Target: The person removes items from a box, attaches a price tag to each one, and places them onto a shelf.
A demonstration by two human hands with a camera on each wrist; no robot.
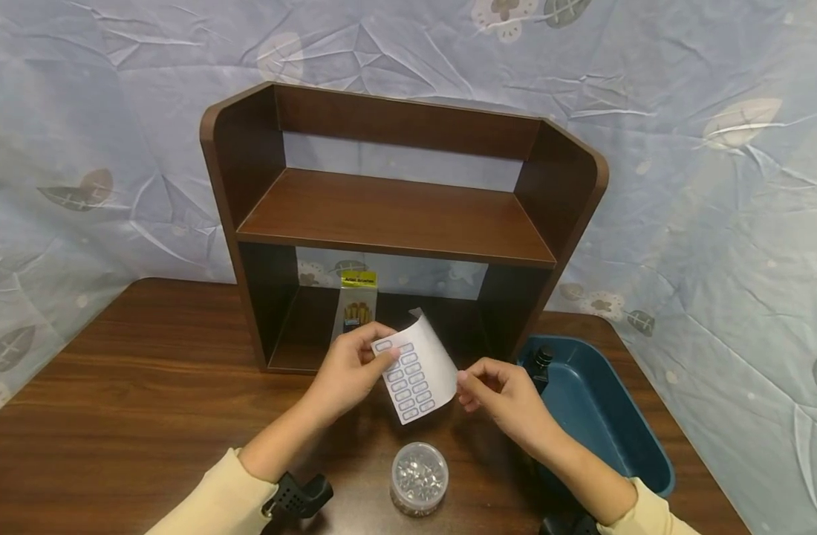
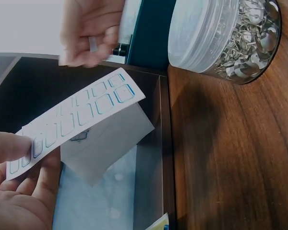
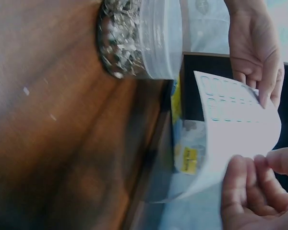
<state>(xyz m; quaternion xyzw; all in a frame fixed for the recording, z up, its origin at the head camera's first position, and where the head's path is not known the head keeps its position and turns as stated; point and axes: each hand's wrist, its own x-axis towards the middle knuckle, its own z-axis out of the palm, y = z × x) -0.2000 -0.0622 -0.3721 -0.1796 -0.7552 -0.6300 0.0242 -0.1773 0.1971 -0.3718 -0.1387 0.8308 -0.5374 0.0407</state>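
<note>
A curled white sheet of blue-framed labels [image 1: 411, 379] is pinched by my left hand [image 1: 355, 368] at its upper left, thumb over the printed front. Its right part is blank and bends back. My right hand [image 1: 505, 394] is at the sheet's right edge, fingers curled, with thumb and fingertips together. In the left wrist view, a small white piece [image 2: 93, 44] shows between the right fingers, apart from the sheet. Below both hands stands a clear round tub of metal thumbtacks [image 1: 418, 479], its lid on.
A brown two-tier shelf [image 1: 395, 215] stands behind the hands. A packet of artist brushes [image 1: 356, 305] leans in its lower tier. At the right, a blue tray [image 1: 599, 409] holds a small black bottle [image 1: 541, 368]. Patterned cloth [image 1: 702, 223] hangs around the wooden table [image 1: 148, 371].
</note>
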